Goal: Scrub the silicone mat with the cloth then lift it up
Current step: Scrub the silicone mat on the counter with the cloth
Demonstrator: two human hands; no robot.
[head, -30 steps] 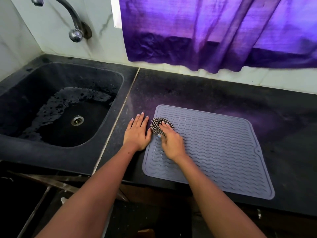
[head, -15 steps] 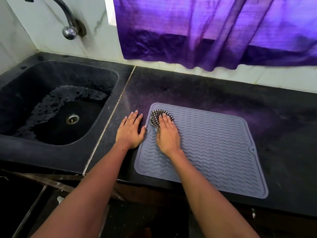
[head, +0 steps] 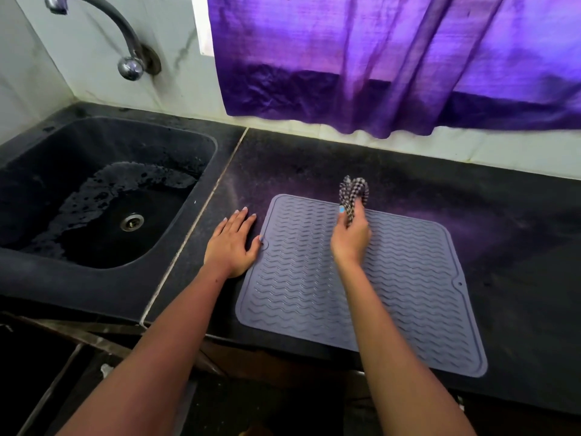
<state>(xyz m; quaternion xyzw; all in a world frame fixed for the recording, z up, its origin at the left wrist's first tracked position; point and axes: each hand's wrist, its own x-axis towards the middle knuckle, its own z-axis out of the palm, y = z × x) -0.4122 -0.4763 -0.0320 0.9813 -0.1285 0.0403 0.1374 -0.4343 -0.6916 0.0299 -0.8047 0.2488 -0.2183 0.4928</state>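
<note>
A grey silicone mat [head: 408,294] with wavy ridges lies flat on the black counter. My right hand [head: 350,237] is over the mat's far middle and grips a checked black-and-white cloth [head: 353,191], bunched and raised above the mat's far edge. My left hand [head: 231,243] lies flat on the counter at the mat's left edge, fingers straight, thumb touching the mat's rim.
A black sink [head: 103,196] with a wet floor and a drain [head: 132,221] sits to the left. A tap [head: 125,58] juts from the wall above it. A purple curtain [head: 393,64] hangs behind the counter [head: 518,215]. The counter's front edge runs below the mat.
My right hand has lifted the cloth off the mat's near-left corner and carried it right, towards the far edge. My left hand has stayed flat beside the mat.
</note>
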